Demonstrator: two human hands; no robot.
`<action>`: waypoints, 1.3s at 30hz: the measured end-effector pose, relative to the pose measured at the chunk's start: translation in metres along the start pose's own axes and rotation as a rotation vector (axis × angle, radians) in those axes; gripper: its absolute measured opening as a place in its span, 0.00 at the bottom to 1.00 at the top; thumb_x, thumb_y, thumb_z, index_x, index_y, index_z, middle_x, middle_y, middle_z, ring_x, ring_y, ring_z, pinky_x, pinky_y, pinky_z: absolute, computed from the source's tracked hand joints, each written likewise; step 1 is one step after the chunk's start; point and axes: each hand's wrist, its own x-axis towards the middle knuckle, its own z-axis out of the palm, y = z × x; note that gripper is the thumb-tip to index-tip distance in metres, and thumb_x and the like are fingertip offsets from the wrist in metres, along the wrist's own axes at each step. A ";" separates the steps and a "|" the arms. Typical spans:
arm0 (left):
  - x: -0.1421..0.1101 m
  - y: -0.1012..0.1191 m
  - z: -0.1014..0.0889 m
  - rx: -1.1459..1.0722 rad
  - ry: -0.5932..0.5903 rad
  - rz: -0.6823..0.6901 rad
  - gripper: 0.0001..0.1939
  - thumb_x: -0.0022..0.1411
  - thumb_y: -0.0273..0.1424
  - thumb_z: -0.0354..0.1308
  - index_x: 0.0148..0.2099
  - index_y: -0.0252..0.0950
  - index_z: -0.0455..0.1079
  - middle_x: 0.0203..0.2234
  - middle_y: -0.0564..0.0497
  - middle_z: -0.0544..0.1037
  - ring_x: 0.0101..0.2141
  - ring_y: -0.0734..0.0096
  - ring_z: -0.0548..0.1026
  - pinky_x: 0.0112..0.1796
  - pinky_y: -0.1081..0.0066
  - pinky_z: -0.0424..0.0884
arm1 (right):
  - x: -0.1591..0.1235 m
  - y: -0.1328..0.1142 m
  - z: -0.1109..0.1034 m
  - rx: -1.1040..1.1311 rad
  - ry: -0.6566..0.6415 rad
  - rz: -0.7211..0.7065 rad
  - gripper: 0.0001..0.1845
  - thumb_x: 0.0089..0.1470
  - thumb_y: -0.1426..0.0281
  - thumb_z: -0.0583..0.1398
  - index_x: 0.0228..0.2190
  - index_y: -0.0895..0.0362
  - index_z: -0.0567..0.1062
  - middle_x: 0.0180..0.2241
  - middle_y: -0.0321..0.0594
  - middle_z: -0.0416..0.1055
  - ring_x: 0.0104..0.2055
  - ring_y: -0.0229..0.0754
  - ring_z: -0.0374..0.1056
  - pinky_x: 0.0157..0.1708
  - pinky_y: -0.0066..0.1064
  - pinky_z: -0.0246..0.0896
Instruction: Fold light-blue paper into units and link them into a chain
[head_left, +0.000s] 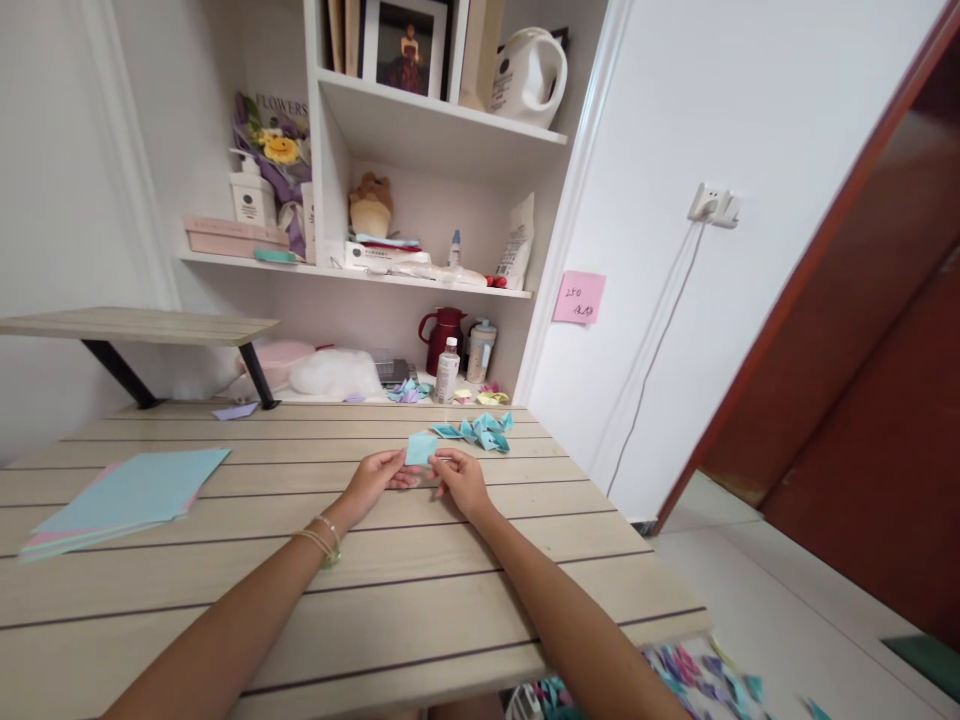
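Observation:
A small light-blue square of paper [421, 449] is held up just above the wooden table, between both hands. My left hand [382, 472] pinches its left edge between thumb and fingers. On the opposite edge, my right hand [459, 476] grips the paper the same way, with its fingers curled. Right behind the hands lies a small pile of folded blue paper pieces [484, 431]. Whether the held paper has fold lines is too small to tell.
A stack of blue and pink paper sheets [135, 495] lies on the table's left side, near a raised wooden stand [142, 326]. At the back stand a clear bottle [447, 372] and a red jug [444, 338]. Colourful folded papers [701, 680] are below the front right edge.

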 end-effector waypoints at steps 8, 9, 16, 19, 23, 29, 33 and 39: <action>-0.004 0.003 0.004 0.014 0.044 0.018 0.18 0.39 0.32 0.68 0.35 0.30 0.75 0.28 0.46 0.80 0.27 0.67 0.76 0.34 0.68 0.72 | 0.001 -0.002 -0.002 0.106 -0.135 0.010 0.20 0.42 0.66 0.59 0.40 0.55 0.73 0.32 0.38 0.73 0.19 0.35 0.66 0.18 0.26 0.60; -0.003 0.003 0.004 0.037 0.083 0.044 0.17 0.37 0.31 0.68 0.34 0.30 0.75 0.28 0.46 0.80 0.28 0.67 0.76 0.35 0.68 0.72 | 0.000 -0.003 -0.002 0.164 -0.179 0.023 0.23 0.41 0.67 0.60 0.43 0.54 0.72 0.33 0.38 0.73 0.21 0.36 0.68 0.19 0.26 0.61; -0.002 -0.001 0.001 0.135 0.231 0.144 0.16 0.35 0.32 0.69 0.29 0.31 0.74 0.23 0.48 0.79 0.26 0.66 0.76 0.31 0.70 0.71 | -0.004 -0.007 0.003 0.293 -0.183 0.068 0.32 0.38 0.68 0.64 0.48 0.54 0.64 0.32 0.37 0.72 0.27 0.38 0.70 0.22 0.26 0.63; -0.003 -0.002 0.002 0.131 0.175 0.164 0.16 0.36 0.32 0.68 0.29 0.31 0.71 0.23 0.50 0.77 0.25 0.69 0.75 0.30 0.72 0.71 | -0.002 -0.003 0.004 0.227 -0.084 0.011 0.29 0.38 0.66 0.64 0.45 0.56 0.64 0.22 0.31 0.69 0.21 0.35 0.67 0.21 0.25 0.61; -0.006 0.000 0.006 0.051 0.088 0.151 0.24 0.38 0.32 0.68 0.40 0.33 0.66 0.23 0.52 0.76 0.25 0.69 0.76 0.30 0.69 0.72 | 0.000 -0.001 0.001 0.158 -0.060 -0.042 0.27 0.39 0.64 0.64 0.42 0.55 0.63 0.19 0.28 0.67 0.18 0.34 0.65 0.21 0.25 0.61; -0.005 -0.001 0.006 0.001 -0.018 0.006 0.22 0.44 0.34 0.65 0.41 0.29 0.67 0.24 0.47 0.78 0.25 0.65 0.77 0.31 0.67 0.73 | -0.001 -0.005 0.001 0.018 -0.110 -0.083 0.23 0.44 0.61 0.61 0.43 0.56 0.69 0.21 0.31 0.67 0.19 0.34 0.64 0.21 0.27 0.62; -0.002 -0.001 0.005 -0.044 0.058 -0.008 0.20 0.44 0.33 0.65 0.40 0.31 0.67 0.26 0.46 0.78 0.27 0.65 0.77 0.33 0.67 0.74 | -0.003 -0.006 0.000 -0.090 -0.029 -0.136 0.28 0.46 0.62 0.59 0.50 0.54 0.63 0.31 0.38 0.71 0.21 0.35 0.65 0.22 0.28 0.63; -0.004 0.004 0.007 -0.102 0.093 -0.018 0.31 0.45 0.30 0.65 0.52 0.34 0.59 0.34 0.43 0.78 0.29 0.65 0.78 0.33 0.66 0.75 | -0.005 -0.015 -0.005 -0.369 0.023 -0.414 0.24 0.44 0.69 0.61 0.47 0.50 0.69 0.50 0.44 0.64 0.43 0.45 0.65 0.36 0.34 0.66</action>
